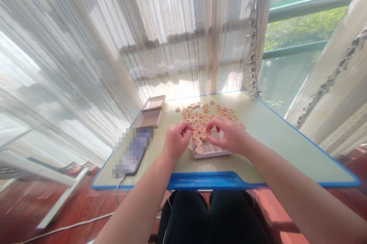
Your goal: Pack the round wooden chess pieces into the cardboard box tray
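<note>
Loose pieces (200,115) crowd beyond the box (212,155), a disc (208,132) pinched between the right hand's (231,134) fingertips, the left hand's (175,141) grip unclear.

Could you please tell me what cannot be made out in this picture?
All in the head view:
White box: much of its right side is hidden by the right hand.
Far xiangqi pieces: markings too small to read.
Left hand: its own fingers hide whether its grip holds a piece.
Phone: screen blurred by pixelation.
White cable: cut off by the bottom edge.

Free tabletop (286,140) rightward, pieces (205,110) beyond box (212,156).
</note>
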The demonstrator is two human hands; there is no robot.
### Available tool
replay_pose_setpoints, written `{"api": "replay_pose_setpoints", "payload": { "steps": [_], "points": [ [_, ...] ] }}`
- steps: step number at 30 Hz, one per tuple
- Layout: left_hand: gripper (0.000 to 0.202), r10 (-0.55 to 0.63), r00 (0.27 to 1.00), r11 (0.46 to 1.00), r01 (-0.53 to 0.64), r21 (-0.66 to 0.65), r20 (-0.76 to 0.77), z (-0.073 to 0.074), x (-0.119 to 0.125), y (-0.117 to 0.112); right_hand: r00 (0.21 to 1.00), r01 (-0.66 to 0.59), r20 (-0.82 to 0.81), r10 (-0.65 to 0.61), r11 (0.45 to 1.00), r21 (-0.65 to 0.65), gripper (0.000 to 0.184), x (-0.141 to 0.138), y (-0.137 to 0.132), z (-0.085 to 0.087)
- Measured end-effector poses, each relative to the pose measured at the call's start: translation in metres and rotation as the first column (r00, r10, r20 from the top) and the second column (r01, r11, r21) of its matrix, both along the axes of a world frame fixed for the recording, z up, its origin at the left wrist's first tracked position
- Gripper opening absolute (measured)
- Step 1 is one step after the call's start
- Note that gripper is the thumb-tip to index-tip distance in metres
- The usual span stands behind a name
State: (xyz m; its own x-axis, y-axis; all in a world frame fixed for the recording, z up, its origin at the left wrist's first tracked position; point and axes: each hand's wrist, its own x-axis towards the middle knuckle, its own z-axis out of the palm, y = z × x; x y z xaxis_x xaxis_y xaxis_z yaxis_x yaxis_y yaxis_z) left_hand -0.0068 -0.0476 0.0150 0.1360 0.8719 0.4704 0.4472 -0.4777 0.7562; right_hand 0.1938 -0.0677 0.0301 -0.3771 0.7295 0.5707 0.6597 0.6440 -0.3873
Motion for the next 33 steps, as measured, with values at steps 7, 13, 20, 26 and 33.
{"api": "replay_pose_setpoints", "payload": {
  "steps": [7,13,20,26,33],
  "points": [
    [0.024,0.296,0.923,0.954,-0.274,0.118,-0.245,-0.011,-0.008,0.021,0.979,-0.018,0.197,0.044,0.991,-0.133,0.01,0.007,0.001,-0.003],
    [0.021,0.326,0.916,0.945,-0.315,0.081,-0.234,-0.01,-0.008,0.028,0.967,-0.007,0.246,0.068,0.97,-0.241,0.013,0.003,0.002,-0.002],
    [0.021,0.351,0.912,0.936,-0.348,0.054,-0.212,-0.007,-0.007,0.028,0.974,-0.014,0.212,0.08,0.955,-0.295,0.019,0.007,0.004,0.001],
    [0.02,0.342,0.924,0.938,-0.346,0.009,-0.168,-0.008,-0.008,0.029,0.971,-0.052,0.206,0.118,0.952,-0.3,0.012,0.006,0.005,-0.001],
    [0.021,0.328,0.922,0.944,-0.33,0.026,-0.204,-0.007,-0.007,0.029,0.972,-0.088,0.184,0.145,0.954,-0.287,0.01,0.004,0.006,-0.001]
  ]
}}
